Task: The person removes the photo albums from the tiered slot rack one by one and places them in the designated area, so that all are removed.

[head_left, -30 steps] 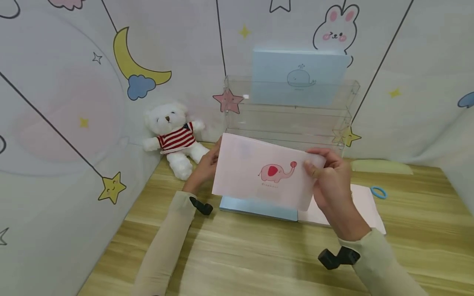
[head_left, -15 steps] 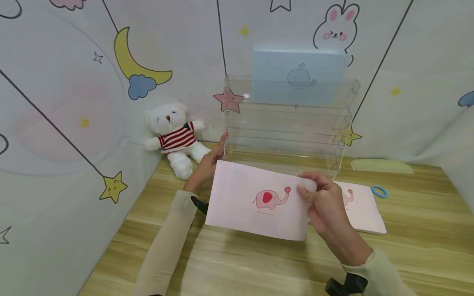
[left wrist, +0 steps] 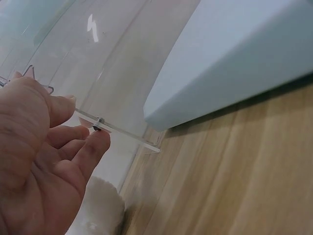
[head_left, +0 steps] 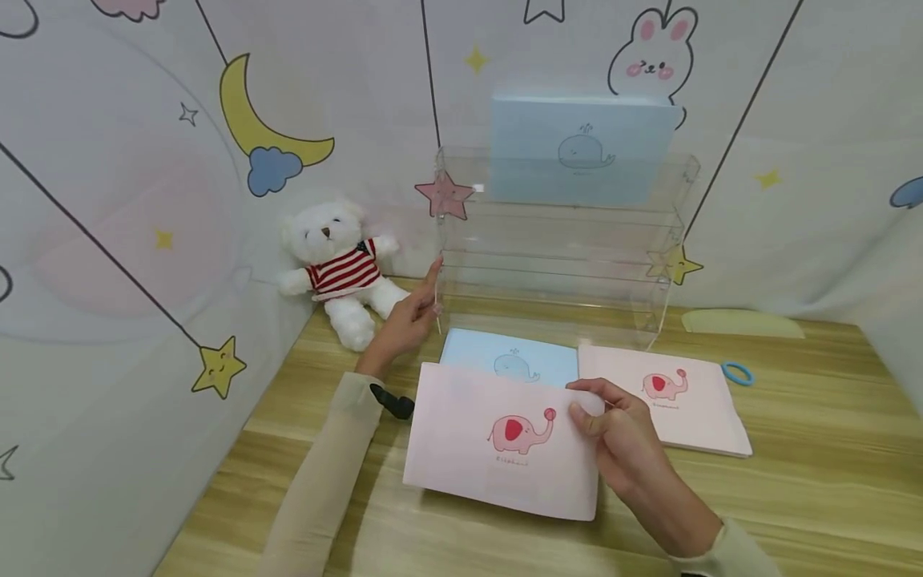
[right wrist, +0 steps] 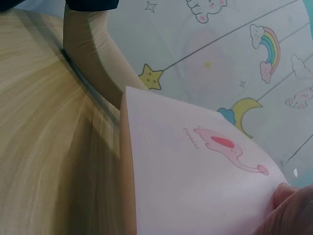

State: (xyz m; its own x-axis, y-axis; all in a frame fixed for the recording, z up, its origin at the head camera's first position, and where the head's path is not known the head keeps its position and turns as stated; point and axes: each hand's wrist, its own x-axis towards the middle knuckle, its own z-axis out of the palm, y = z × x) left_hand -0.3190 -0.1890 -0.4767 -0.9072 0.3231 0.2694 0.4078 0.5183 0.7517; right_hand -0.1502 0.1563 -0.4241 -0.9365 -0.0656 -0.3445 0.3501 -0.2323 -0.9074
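Note:
A pink notebook (head_left: 469,457) with an elephant on its cover is held tilted over the front of the table, and my right hand (head_left: 623,437) pinches it at its upper right corner. In the right wrist view the notebook (right wrist: 195,166) fills the middle, with the thumb at its edge. My left hand (head_left: 407,320) grips the left side panel of the clear acrylic rack (head_left: 555,276); fingertips meet the panel edge near a small screw (left wrist: 99,123) in the left wrist view. Behind the held notebook lies a blue whale notebook (head_left: 469,346), partly covered by it.
Right of it lies another pink elephant notebook (head_left: 695,421), beside a blue ring (head_left: 738,373). A blue whale notebook (head_left: 526,136) stands in the rack's top tier. At left sits a white teddy bear (head_left: 346,324). A pale green flat piece (head_left: 743,323) lies near the back wall.
My right hand has brought the pink notebook down and toward me, away from the rack, uncovering the lower tiers and part of the blue notebook. My left hand stays at the rack's side.

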